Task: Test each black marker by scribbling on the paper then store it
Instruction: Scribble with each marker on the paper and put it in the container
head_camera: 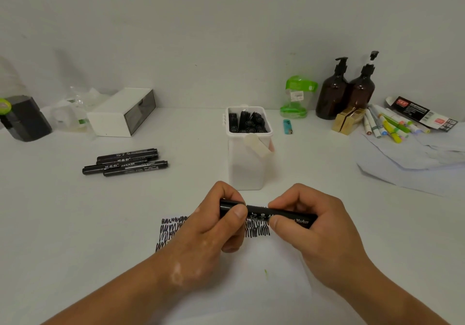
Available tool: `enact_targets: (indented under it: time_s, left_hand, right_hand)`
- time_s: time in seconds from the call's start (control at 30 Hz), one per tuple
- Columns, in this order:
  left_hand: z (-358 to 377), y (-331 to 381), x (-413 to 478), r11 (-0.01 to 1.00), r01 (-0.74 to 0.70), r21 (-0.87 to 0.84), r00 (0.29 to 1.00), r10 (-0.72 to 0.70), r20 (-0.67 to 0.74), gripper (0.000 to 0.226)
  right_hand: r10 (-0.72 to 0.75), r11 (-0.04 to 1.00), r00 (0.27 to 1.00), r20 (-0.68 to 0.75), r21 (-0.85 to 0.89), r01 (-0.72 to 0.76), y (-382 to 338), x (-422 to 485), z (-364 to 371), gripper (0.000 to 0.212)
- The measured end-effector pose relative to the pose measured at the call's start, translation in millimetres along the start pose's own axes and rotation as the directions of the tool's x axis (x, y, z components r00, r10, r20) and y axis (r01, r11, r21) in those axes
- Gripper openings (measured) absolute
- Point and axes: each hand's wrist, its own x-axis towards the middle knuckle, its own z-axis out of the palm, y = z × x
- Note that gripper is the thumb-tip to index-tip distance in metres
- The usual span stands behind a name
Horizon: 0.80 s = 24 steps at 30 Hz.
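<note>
The left hand [208, 226] and right hand [314, 229] are bare, forearms uncovered, fingers [239, 212] short-nailed.

Two hands, left hand [208, 234] and right hand [314, 231], grip one black marker [259, 212] over one scribbled paper [264, 274]. From them, four loose markers [125, 162] lie at ten o'clock and one white tub [247, 171] at twelve holds too many to count. At one o'clock stand two brown pump bottles [332, 95], two gold boxes [348, 121] and one blue lighter [287, 126].
</note>
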Motion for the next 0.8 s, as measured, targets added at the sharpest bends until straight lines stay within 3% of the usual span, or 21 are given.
enact_targets:
  time_s: [0.4, 0.5, 0.67, 0.8]
  left_hand:
    - [-3.3, 0.6, -0.9, 1.000, -0.001, 0.020, 1.000, 0.001, -0.001, 0.024]
    - [-5.4, 1.7, 0.6, 1.000, -0.002, 0.025, 1.000, 0.001, 0.019, 0.022]
    - [-5.0, 3.9, 3.7, 0.989, -0.061, -0.138, 0.998, 0.062, -0.004, 0.029]
    - [-3.4, 3.2, 3.9, 0.994, -0.043, -0.098, 0.998, 0.038, -0.060, 0.028]
  right_hand:
    - [0.014, 1.000, 1.000, 0.004, 0.025, -0.014, 1.6, -1.0, 7.2, 0.009]
    - [0.016, 0.992, 1.000, 0.022, 0.124, -0.018, 1.3, 3.0, 5.7, 0.010]
    - [0.064, 0.931, 0.995, 0.070, 0.356, -0.085, 4.0, 4.3, 3.9, 0.022]
    - [0.074, 0.933, 0.988, 0.133, 0.341, -0.116, 4.1, 2.8, 8.5, 0.022]
